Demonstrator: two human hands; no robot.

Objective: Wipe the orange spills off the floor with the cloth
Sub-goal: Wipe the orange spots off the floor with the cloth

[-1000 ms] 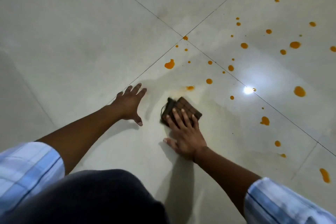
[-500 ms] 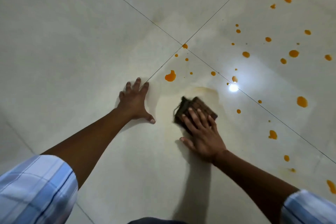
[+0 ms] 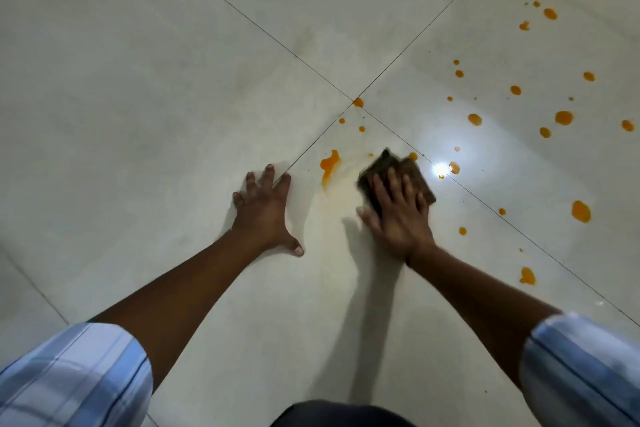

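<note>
Head view, floor [image 3: 173, 97]: pale glossy tiles; thin grout lines cross a little above the middle of the frame.
Right hand [image 3: 398, 218]: just right of centre, palm down, fingers [image 3: 393, 184] stretched out flat and slightly spread, pressing on the near part of the cloth; nothing is gripped, the hand lies open on top.
Cloth [image 3: 412, 173]: dark brown, folded, flat on the floor under the right fingertips, its far corners showing past them, just below and right of the grout crossing.
Left hand [image 3: 263, 215]: left of centre, flat on bare tile, fingers splayed wide and thumb out to the lower right, holding nothing; well apart from the cloth.
Large orange splash [image 3: 329, 163]: between the two hands, just left of the cloth, with a faint yellowish smear curving around it toward the cloth.
Orange drops [image 3: 563, 117]: scattered over the right half of the frame, from the upper right down to the lower right edge; a few small ones sit by the grout crossing, and one touches the cloth's far edge.
Light reflection [image 3: 440, 169]: bright white spot just right of the cloth.
Sleeves [image 3: 69, 378]: blue and white checked, at both lower corners.
</note>
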